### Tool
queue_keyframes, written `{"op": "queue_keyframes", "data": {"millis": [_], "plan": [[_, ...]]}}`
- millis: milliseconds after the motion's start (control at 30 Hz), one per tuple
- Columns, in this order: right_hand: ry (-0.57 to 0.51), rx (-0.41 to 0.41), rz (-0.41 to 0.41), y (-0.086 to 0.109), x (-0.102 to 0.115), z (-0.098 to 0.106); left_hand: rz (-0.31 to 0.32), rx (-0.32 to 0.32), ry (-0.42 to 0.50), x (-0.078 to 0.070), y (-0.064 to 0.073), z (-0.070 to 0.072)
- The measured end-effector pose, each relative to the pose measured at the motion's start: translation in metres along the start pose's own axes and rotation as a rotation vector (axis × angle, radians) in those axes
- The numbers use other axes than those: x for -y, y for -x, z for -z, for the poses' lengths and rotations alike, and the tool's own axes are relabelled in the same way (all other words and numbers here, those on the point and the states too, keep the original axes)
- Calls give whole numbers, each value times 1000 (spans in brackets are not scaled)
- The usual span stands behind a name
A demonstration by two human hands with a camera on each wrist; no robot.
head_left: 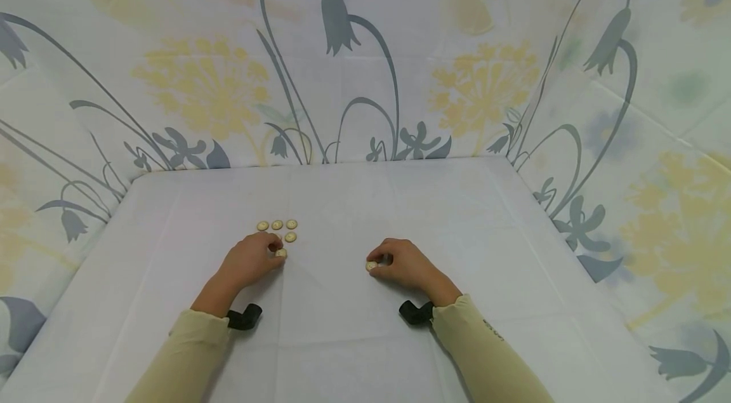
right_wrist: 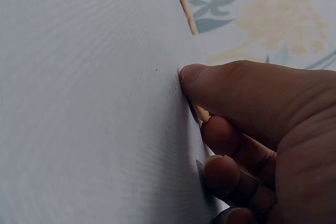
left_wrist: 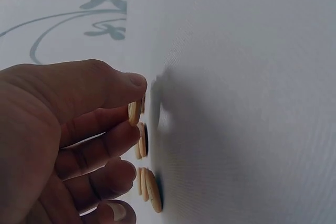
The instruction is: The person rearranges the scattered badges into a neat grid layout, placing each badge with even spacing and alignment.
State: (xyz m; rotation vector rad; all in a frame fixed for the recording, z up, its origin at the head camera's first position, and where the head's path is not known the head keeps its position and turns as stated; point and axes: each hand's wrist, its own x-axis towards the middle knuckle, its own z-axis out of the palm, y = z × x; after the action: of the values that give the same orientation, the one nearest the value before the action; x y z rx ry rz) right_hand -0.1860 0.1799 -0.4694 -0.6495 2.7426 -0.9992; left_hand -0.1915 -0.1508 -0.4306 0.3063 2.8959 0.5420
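Note:
My left hand (head_left: 247, 260) pinches a small round wooden disc (head_left: 281, 252) between thumb and fingertip. The left wrist view shows this disc (left_wrist: 134, 113) on edge, close over the white cloth. Just beyond that hand, several like discs (head_left: 276, 224) lie flat, three in a far row and others in front, one partly hidden by the fingers. Off to the right, my right hand (head_left: 407, 265) grips another disc (head_left: 371, 266) between thumb and index finger, low at the cloth. In the right wrist view only the edge of that disc (right_wrist: 201, 113) shows below the thumb.
A white cloth (head_left: 337, 200) covers the table. Flower-patterned fabric (head_left: 365, 73) stands behind it and along both sides. Black curved mounts (head_left: 245, 317) sit at both wrists, by the sleeve cuffs.

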Motion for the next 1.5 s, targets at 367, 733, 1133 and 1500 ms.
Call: {"op": "queue_keyframes", "data": {"millis": [367,733,1133,1500], "plan": [[-2,-13,22,0,0,1,24,-6,29,7,-3,4],[43,20,48,1,5,4,27,-8,27,10,-3,4],[133,21,93,1,12,4,31,1,19,13,-6,3],[161,22,75,0,11,3,32,-4,16,12,-6,0]]}}
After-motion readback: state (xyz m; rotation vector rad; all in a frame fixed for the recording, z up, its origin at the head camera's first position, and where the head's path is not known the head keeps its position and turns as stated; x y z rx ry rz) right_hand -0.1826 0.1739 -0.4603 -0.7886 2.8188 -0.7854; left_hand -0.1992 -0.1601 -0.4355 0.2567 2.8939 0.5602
